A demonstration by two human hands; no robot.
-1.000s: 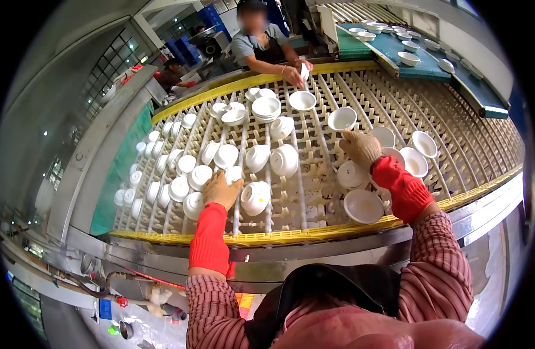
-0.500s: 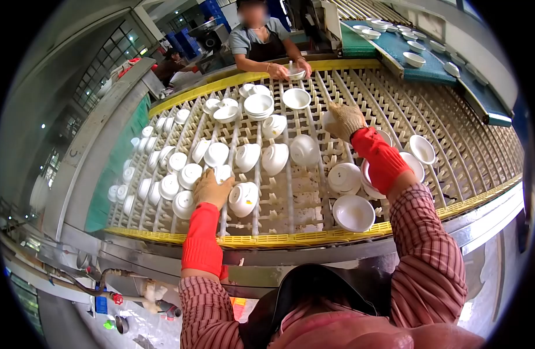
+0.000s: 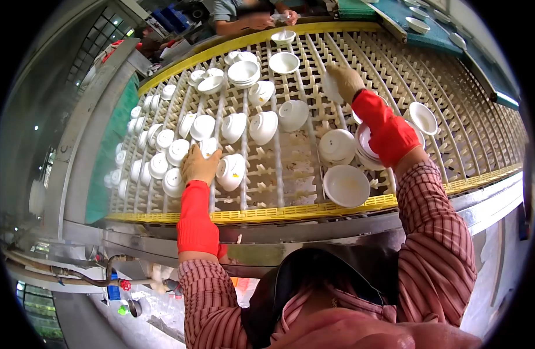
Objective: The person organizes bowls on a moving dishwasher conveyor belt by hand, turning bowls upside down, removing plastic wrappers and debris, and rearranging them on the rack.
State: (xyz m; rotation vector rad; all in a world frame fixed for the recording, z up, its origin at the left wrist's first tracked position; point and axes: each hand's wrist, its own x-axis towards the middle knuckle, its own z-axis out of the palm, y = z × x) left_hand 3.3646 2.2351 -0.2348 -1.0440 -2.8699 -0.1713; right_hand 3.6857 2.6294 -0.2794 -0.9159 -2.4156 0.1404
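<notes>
My left hand, in a tan glove, has its fingers around a small white bowl among the upturned bowls at the left of the pegged conveyor. My right hand, gloved too, grips the edge of a white bowl tilted on its side at the back of the belt. Close to my left hand leans a bowl with a yellow mark. Below my right forearm are a bowl lying base up and one facing up by the front edge.
Across the conveyor, a co-worker's hands are at the far yellow edge. A stack of bowls stands near the back. More bowls ride on a green side belt at the upper right. A yellow rail runs along the front.
The view has tilted downward. My right hand has taken hold of a bowl and tilted it. A bowl now stands at the far edge, near the co-worker. My left hand stays at its bowl.
</notes>
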